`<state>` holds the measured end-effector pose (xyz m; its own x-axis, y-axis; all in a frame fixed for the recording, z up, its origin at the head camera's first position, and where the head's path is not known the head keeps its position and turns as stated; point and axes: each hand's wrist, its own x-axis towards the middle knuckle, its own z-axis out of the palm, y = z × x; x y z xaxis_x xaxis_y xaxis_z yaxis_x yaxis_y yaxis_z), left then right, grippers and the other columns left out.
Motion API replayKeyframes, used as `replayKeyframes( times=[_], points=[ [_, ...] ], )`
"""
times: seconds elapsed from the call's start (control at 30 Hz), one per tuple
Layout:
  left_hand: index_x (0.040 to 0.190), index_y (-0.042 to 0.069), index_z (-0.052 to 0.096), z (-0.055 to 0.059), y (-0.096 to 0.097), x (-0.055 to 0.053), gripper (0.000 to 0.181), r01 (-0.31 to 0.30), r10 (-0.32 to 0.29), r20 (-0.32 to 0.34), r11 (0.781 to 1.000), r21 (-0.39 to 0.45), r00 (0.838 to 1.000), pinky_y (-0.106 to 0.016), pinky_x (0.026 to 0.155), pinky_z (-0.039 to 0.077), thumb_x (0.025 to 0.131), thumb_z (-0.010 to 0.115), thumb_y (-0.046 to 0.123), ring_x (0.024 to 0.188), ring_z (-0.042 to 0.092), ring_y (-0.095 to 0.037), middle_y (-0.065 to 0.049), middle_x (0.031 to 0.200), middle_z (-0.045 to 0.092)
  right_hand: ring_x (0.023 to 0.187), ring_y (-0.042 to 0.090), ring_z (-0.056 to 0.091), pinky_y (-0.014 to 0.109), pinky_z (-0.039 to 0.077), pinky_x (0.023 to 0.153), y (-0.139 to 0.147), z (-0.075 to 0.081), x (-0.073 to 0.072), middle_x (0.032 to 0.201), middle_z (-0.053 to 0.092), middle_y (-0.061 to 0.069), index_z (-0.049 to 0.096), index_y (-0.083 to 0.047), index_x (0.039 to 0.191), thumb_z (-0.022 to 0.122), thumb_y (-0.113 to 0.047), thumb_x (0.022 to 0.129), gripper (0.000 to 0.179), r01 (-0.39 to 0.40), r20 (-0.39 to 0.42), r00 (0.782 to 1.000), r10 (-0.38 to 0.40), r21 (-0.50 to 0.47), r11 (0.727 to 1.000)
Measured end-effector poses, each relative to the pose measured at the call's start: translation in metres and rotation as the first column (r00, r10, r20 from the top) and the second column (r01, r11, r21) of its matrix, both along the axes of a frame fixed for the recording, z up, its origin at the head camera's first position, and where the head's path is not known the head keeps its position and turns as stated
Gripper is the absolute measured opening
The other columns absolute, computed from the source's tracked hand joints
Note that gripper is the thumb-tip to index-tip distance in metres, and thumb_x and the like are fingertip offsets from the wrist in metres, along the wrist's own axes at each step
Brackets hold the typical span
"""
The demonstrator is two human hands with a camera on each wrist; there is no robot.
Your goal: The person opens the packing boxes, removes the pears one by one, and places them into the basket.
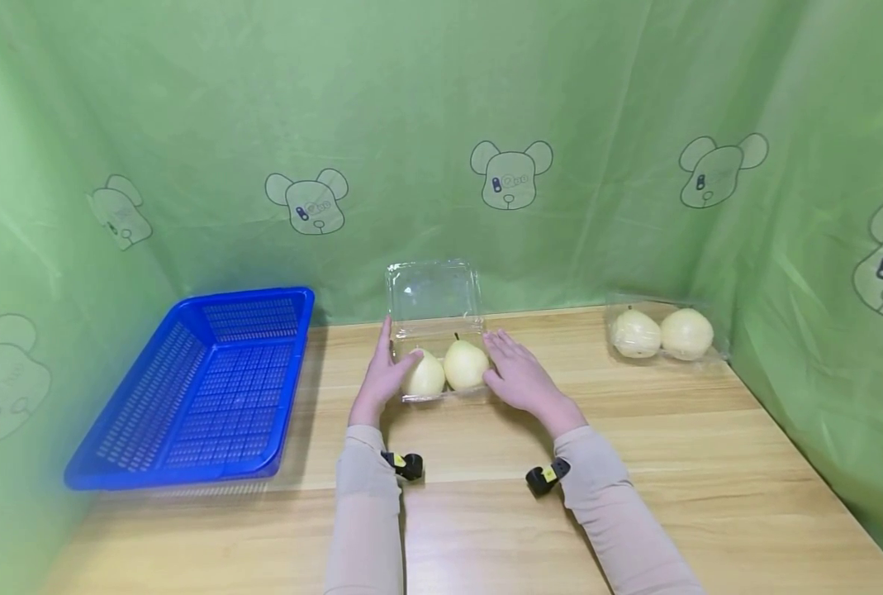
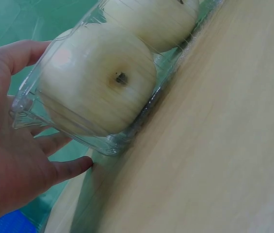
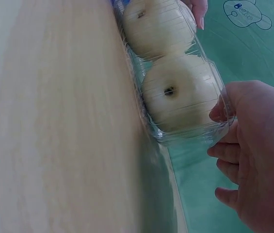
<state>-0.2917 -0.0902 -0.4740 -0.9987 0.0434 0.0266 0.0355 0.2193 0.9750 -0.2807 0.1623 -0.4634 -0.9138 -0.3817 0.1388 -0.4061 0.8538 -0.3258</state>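
Note:
A clear plastic clamshell box [image 1: 441, 397] sits near the table's back edge with its lid [image 1: 432, 291] raised behind it. Two pale yellow pears, a left pear [image 1: 424, 376] and a right pear [image 1: 467, 365], lie side by side in it. My left hand [image 1: 383, 376] is at the box's left end, thumb over the rim by the left pear, the fingers spread along the outer wall. At the opposite end, my right hand [image 3: 265, 141] has its thumb at the rim and relaxed fingers beside the wall. Both wrist views show the pears through the plastic.
A blue plastic basket [image 1: 218, 405] stands on the left of the wooden table [image 1: 478, 529]. Toward the back right is another clear box [image 1: 701, 355] containing two pears. Green curtains [image 1: 411, 99] with bear drawings enclose the back and sides.

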Motion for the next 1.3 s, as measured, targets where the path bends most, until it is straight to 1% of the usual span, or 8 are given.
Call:
replayKeyframes(
  times=[0.2,0.47,0.7,0.8,0.93,1.07,1.2,1.3],
  points=[
    [0.155,0.041,0.004,0.003,-0.002,0.004,0.092,-0.001,0.001,0.023,1.0,-0.011,1.0,-0.063,0.117,0.016,0.088,0.067,0.039,0.15,0.015,-0.038,-0.005,0.166,0.009,0.148,0.039,0.021,0.055,0.02,0.121,-0.001,0.002,0.001,0.158,0.027,0.021,0.028,0.003,0.15,0.04,-0.03,0.097,0.064,-0.009,-0.02,1.0,0.01,0.009,1.0],
    [0.157,0.029,0.011,0.011,-0.004,0.006,0.086,-0.016,0.015,-0.014,0.998,-0.061,1.0,-0.061,0.117,0.021,0.091,0.064,0.04,0.149,0.019,-0.039,-0.008,0.164,0.016,0.15,0.036,0.018,0.052,0.019,0.122,0.0,0.002,0.002,0.16,0.023,0.016,0.026,0.0,0.151,0.039,-0.032,0.097,0.065,-0.003,0.005,1.0,0.003,0.008,1.0],
    [0.156,0.019,0.019,0.026,-0.005,0.008,0.078,-0.03,0.017,-0.069,0.981,-0.191,0.997,-0.059,0.119,0.019,0.093,0.061,0.038,0.149,0.02,-0.036,-0.01,0.163,0.019,0.15,0.037,0.019,0.053,0.019,0.122,0.0,0.001,0.002,0.16,0.023,0.016,0.025,0.001,0.152,0.038,-0.032,0.098,0.065,-0.003,0.004,1.0,0.003,0.01,1.0],
    [0.155,0.02,0.022,0.034,-0.006,0.011,0.077,-0.025,0.004,-0.092,0.973,-0.231,0.996,-0.058,0.119,0.021,0.093,0.062,0.04,0.149,0.023,-0.035,-0.01,0.162,0.022,0.15,0.037,0.018,0.053,0.019,0.122,-0.001,0.001,0.001,0.16,0.023,0.017,0.025,0.001,0.152,0.038,-0.033,0.098,0.065,-0.003,0.002,1.0,0.002,0.011,1.0],
    [0.155,0.023,0.025,0.044,-0.007,0.016,0.076,-0.003,-0.027,-0.107,0.963,-0.269,0.994,-0.057,0.119,0.023,0.092,0.062,0.043,0.148,0.025,-0.034,-0.009,0.161,0.025,0.15,0.038,0.018,0.053,0.018,0.122,-0.001,0.001,0.001,0.16,0.024,0.018,0.024,0.001,0.152,0.038,-0.032,0.098,0.064,-0.002,0.001,1.0,0.002,0.013,1.0],
    [0.155,0.022,0.025,0.052,-0.006,0.018,0.077,0.028,-0.059,-0.104,0.961,-0.274,0.993,-0.056,0.115,0.031,0.091,0.064,0.041,0.144,0.031,-0.037,-0.011,0.16,0.027,0.15,0.037,0.017,0.053,0.018,0.122,-0.001,0.002,0.002,0.16,0.024,0.018,0.024,0.0,0.152,0.038,-0.033,0.098,0.065,0.002,0.008,1.0,-0.002,0.005,1.0],
    [0.155,0.019,0.025,0.056,-0.005,0.021,0.08,0.068,-0.094,-0.085,0.959,-0.277,0.992,-0.055,0.112,0.036,0.09,0.067,0.039,0.14,0.037,-0.039,-0.014,0.158,0.031,0.15,0.037,0.017,0.053,0.018,0.122,-0.002,0.003,0.003,0.16,0.024,0.018,0.024,0.0,0.152,0.038,-0.033,0.098,0.065,0.002,0.011,1.0,-0.002,-0.004,1.0],
    [0.154,0.018,0.026,0.058,-0.002,0.023,0.081,0.11,-0.134,-0.059,0.946,-0.306,0.989,-0.055,0.112,0.036,0.088,0.069,0.038,0.138,0.04,-0.04,-0.014,0.158,0.032,0.15,0.037,0.018,0.053,0.018,0.122,-0.002,0.002,0.003,0.16,0.025,0.018,0.024,0.001,0.152,0.039,-0.032,0.098,0.065,0.001,0.01,1.0,-0.001,-0.007,1.0]
  ],
)
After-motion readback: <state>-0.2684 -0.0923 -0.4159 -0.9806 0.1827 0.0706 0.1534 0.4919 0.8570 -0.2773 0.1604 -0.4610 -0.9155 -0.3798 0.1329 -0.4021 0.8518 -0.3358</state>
